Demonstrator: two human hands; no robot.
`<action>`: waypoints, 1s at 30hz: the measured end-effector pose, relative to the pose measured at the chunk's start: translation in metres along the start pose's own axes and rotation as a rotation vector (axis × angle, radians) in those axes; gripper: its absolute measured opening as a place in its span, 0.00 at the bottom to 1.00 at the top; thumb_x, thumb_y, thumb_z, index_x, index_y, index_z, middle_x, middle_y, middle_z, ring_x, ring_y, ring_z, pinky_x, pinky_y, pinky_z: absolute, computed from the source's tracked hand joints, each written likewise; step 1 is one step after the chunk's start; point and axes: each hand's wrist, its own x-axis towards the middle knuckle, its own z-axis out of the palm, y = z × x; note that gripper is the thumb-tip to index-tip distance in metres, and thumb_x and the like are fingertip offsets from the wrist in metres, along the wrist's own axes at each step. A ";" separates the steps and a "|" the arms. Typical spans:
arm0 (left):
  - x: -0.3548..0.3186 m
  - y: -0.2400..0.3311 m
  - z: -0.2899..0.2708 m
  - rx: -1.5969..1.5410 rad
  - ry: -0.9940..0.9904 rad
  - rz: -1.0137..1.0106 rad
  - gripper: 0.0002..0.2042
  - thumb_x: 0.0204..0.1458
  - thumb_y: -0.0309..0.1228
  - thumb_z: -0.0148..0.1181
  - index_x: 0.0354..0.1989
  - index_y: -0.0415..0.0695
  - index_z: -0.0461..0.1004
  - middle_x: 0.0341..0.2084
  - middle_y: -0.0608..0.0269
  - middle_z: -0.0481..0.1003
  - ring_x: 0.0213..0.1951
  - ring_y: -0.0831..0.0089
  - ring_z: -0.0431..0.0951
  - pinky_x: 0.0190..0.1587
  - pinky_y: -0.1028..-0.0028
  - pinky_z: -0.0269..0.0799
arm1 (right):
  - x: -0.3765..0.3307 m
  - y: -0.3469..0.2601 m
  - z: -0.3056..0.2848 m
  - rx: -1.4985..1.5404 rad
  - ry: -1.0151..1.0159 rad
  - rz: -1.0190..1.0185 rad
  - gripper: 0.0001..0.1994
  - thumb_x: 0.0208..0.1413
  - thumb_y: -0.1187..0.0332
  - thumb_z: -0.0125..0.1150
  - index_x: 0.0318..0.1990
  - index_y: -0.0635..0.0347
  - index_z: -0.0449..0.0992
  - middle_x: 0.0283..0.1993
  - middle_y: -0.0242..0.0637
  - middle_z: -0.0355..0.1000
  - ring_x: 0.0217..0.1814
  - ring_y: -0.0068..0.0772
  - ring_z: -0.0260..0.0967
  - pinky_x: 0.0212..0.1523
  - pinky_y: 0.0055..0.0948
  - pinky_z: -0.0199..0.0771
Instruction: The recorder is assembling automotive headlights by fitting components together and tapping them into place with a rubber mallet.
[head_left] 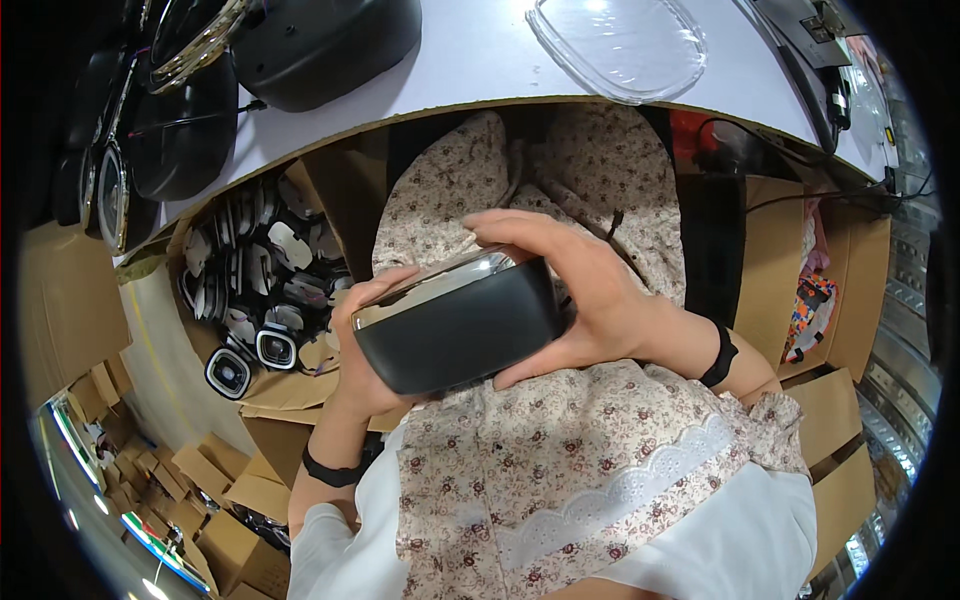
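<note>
Dark grey rounded plastic housing with a chrome rim (455, 320) held over the lap, below the white tabletop (470, 50). Left hand (365, 350) and right hand (575, 290) both clasp its ends. Looks rigid, light, glossy; likely slippery, so grip the ends.

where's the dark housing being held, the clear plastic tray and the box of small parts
dark housing (455, 330), head view, its dark side wall
clear plastic tray (620, 45), head view, its flat middle
box of small parts (330, 190), head view, its cardboard rim
</note>
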 end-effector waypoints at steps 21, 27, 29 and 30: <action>0.130 0.148 -0.050 0.162 -0.069 0.087 0.40 0.34 0.40 0.82 0.58 0.41 0.69 0.43 0.51 0.77 0.40 0.55 0.82 0.45 0.63 0.79 | 0.017 -0.011 -0.144 -0.083 0.479 0.058 0.22 0.54 0.63 0.72 0.53 0.63 0.77 0.59 0.45 0.74 0.61 0.44 0.71 0.63 0.38 0.69; 0.166 0.159 -0.061 0.373 0.100 -0.037 0.44 0.34 0.38 0.80 0.62 0.39 0.66 0.48 0.47 0.77 0.48 0.54 0.81 0.52 0.62 0.76 | 0.043 -0.010 -0.169 -0.724 0.254 -0.078 0.25 0.51 0.55 0.73 0.55 0.50 0.78 0.66 0.44 0.65 0.69 0.49 0.61 0.68 0.48 0.59; 0.176 0.158 -0.059 0.379 0.148 -0.017 0.43 0.34 0.37 0.81 0.63 0.39 0.66 0.49 0.48 0.77 0.48 0.54 0.81 0.53 0.63 0.76 | 0.049 0.008 -0.154 -0.732 0.195 -0.114 0.27 0.52 0.52 0.72 0.59 0.46 0.76 0.68 0.43 0.64 0.72 0.47 0.58 0.71 0.53 0.53; 0.180 0.160 -0.060 0.328 0.131 -0.047 0.43 0.35 0.37 0.81 0.63 0.40 0.67 0.49 0.50 0.77 0.48 0.56 0.81 0.53 0.64 0.76 | 0.049 0.017 -0.151 -0.837 0.114 -0.084 0.27 0.53 0.53 0.71 0.60 0.45 0.75 0.68 0.43 0.64 0.73 0.47 0.58 0.72 0.55 0.52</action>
